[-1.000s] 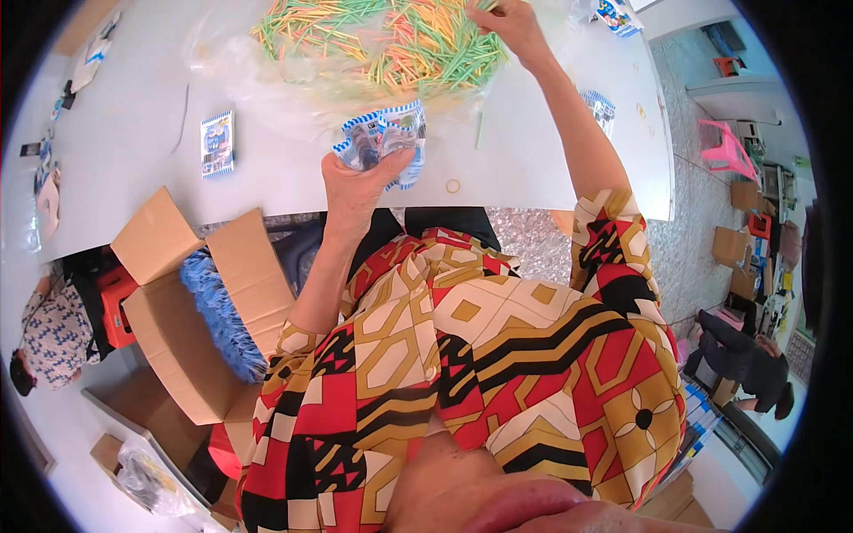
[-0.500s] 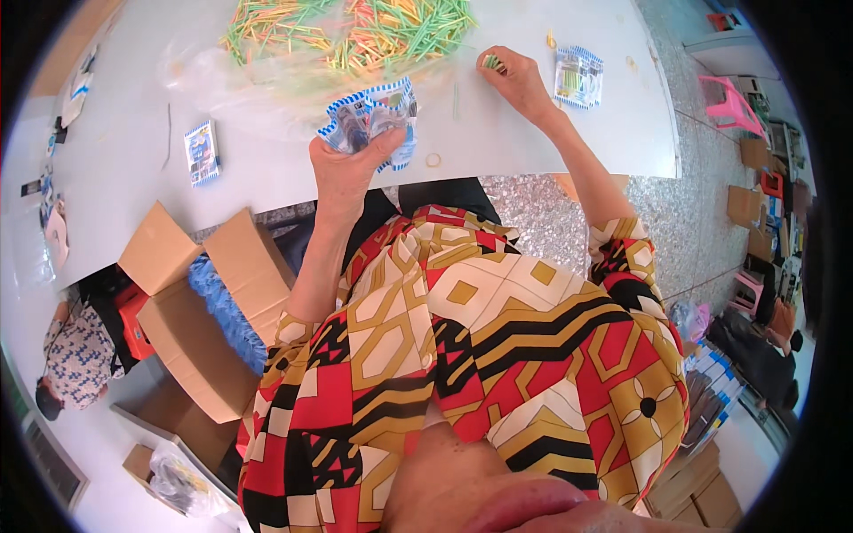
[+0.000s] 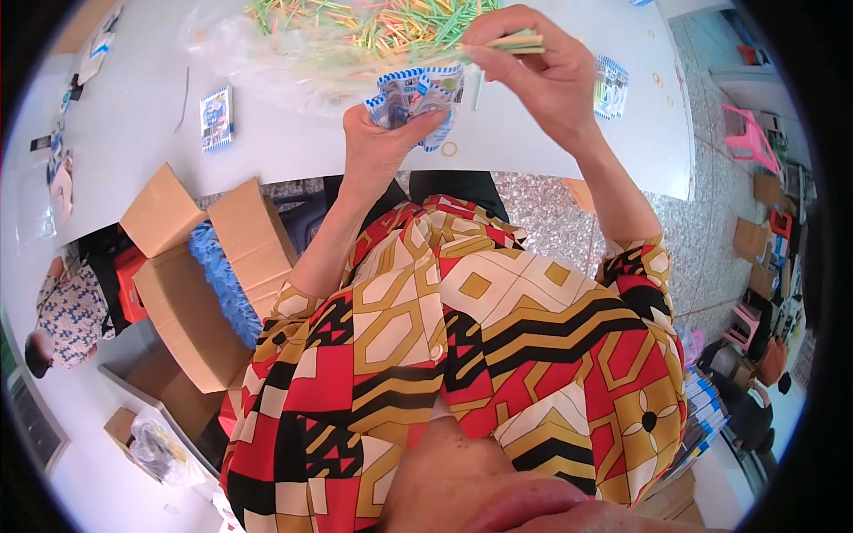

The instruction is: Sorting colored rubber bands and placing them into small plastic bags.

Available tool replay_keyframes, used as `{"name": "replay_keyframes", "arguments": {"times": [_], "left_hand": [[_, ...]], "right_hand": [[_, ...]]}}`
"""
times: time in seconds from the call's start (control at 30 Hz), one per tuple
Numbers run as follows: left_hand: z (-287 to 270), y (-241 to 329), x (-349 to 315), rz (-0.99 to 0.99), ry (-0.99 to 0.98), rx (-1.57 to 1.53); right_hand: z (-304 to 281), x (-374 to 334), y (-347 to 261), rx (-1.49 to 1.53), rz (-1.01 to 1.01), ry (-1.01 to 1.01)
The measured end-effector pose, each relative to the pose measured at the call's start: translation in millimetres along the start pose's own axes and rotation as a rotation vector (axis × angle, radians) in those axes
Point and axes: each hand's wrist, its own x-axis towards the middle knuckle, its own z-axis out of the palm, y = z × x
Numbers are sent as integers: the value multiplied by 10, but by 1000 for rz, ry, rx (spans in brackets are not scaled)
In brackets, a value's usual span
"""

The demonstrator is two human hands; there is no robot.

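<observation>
My left hand (image 3: 382, 151) is closed around a crinkled blue-and-white plastic packet (image 3: 413, 93) with striped edges, the thumb pressed across its front. To the right and higher up, my right hand (image 3: 555, 89) pinches a small bundle of thin yellow-green sticks (image 3: 520, 43), their ends pointing to the right. Just left of that hand lies a heap of thin green, yellow and orange sticks (image 3: 418, 22) on clear plastic film (image 3: 293, 75). A single pale green stick (image 3: 479, 91) rests on the table below the heap.
On the white table (image 3: 284, 147) lie a blue-and-white packet (image 3: 216, 120) at left, another packet (image 3: 611, 87) at right and a yellowish ring (image 3: 449, 149) near the front edge. An open cardboard box (image 3: 191, 324) holding blue fluffy material (image 3: 222, 280) stands front left. Other people sit farther off.
My right hand has moved in over the heap and risen toward the camera, its stick bundle now turned sideways and showing. My left hand keeps its grip on the packet. The view has shifted slightly.
</observation>
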Motion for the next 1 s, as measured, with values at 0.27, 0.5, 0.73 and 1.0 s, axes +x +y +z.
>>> {"name": "replay_keyframes", "arguments": {"times": [0.27, 0.5, 0.73, 1.0], "left_hand": [[-8, -16, 84, -18, 12, 60], [-9, -16, 252, 62, -7, 64], [-6, -24, 385, 107, -9, 12], [-14, -5, 391, 93, -6, 22]], "right_hand": [[89, 21, 233, -221, -102, -189], [68, 252, 110, -100, 162, -245], [75, 364, 275, -313, -67, -157], [114, 358, 194, -253, -80, -280]]}}
